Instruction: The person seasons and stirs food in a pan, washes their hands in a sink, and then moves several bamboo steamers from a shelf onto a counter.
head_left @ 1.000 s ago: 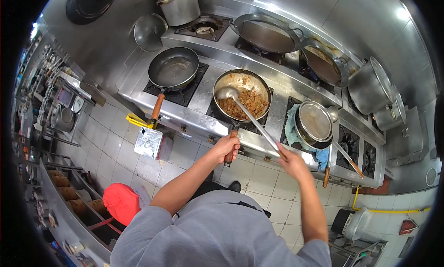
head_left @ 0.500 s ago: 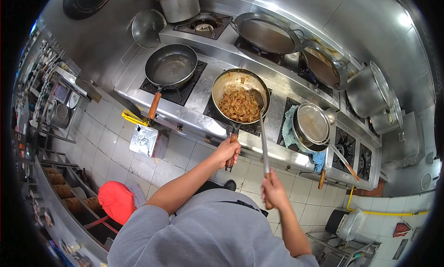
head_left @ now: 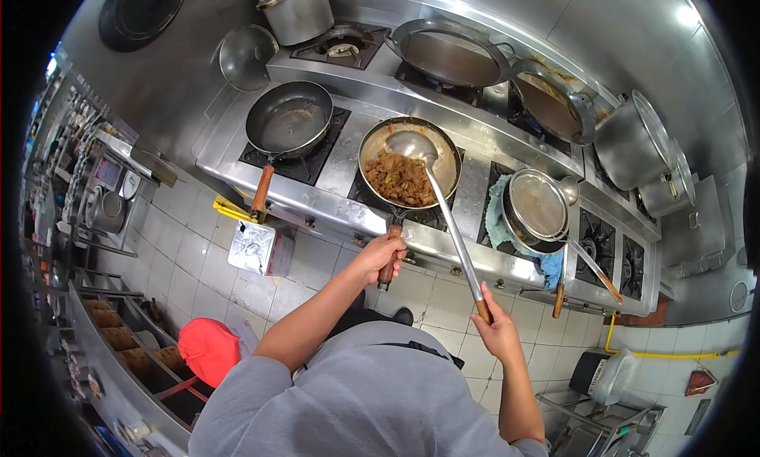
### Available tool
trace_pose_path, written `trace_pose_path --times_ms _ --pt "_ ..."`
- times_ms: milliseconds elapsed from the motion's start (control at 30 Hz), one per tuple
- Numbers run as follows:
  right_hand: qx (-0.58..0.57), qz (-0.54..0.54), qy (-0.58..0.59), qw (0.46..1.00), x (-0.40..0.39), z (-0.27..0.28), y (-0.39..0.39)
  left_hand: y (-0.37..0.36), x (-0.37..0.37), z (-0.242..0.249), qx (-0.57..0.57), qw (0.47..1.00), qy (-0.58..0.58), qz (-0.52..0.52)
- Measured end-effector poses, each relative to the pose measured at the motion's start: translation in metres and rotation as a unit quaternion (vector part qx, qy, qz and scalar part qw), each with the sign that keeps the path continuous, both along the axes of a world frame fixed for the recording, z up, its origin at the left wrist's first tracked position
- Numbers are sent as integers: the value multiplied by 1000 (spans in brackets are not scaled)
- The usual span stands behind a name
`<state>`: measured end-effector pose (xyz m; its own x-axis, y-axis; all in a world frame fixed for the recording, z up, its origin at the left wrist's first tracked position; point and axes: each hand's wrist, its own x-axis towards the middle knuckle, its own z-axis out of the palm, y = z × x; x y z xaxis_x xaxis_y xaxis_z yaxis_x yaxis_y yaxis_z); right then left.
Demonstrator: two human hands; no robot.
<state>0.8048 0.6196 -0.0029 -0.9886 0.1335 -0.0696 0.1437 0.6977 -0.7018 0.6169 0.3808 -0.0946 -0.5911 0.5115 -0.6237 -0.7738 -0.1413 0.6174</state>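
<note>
My left hand (head_left: 378, 259) is closed round the wooden handle (head_left: 388, 273) of a deep frying pan (head_left: 366, 150) on a front burner. Chopped brown food (head_left: 400, 181), possibly meat, lies along the near side of the pan. My right hand (head_left: 499, 330) holds the wooden end of a long metal ladle (head_left: 453, 239), index finger stretched along the handle. The ladle's bowl (head_left: 410, 143) is inside the pan, over the food's far edge.
Left of the pan sits a black frying pan (head_left: 289, 123). To the right, a strainer (head_left: 538, 203) rests on another pan beside a blue-green cloth (head_left: 497, 219). Wide pans (head_left: 451, 57) and tall pots (head_left: 631, 152) stand behind. A tin (head_left: 253, 247) is on the floor.
The ladle's bowl has moved from the pan's right side to its far side, above the food. My right hand has shifted a little right and its fingers have loosened. My left hand keeps its grip.
</note>
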Motion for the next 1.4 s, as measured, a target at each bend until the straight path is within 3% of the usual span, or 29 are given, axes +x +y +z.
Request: trace_pose_path --times_ms 167,233,333,367,400,500,533,600,667,733,767,833,900,967,1233,1300,1400 --pt "-31 -28 -141 989 2 25 12 -3 -1 0 10 1000 -13 4" --pt "-239 -39 -261 935 7 40 24 -4 -5 0 20 999 -31 -2" --pt "-245 11 -315 917 -3 54 45 0 -7 -3 35 998 -45 0" --pt "-166 33 -332 928 -11 63 47 3 -6 -4 42 998 -40 12" --pt "-169 28 -330 928 -15 71 49 5 -1 -4 40 998 -39 6" --pt "35 121 -247 961 -17 93 63 4 18 19 -16 1000 11 -5" --pt "33 121 -246 961 -15 107 67 0 24 26 -19 1000 12 -5" --pt "10 107 -377 920 -17 136 75 -8 33 35 -21 1000 21 -3" --pt "-15 113 -348 931 -26 137 80 -8 23 46 -40 999 21 -20" --pt "122 127 -292 940 -49 133 74 3 1 38 -5 999 34 -9" --pt "123 125 -291 941 -55 114 77 13 -6 37 -18 999 29 22" --pt "195 170 -43 965 -67 65 84 16 2 2 -4 997 69 14" --pt "222 137 -69 963 -71 58 62 14 25 -38 -11 990 137 18" --pt "223 104 -73 967 -66 53 52 1 39 -40 -11 993 116 28" --pt "151 143 -171 963 -40 109 71 7 -13 -4 -4 998 59 0" --pt "159 126 -127 971 -57 89 69 17 -21 10 3 997 74 24" --pt "193 90 -83 974 -69 75 57 15 4 -35 -20 990 139 5"
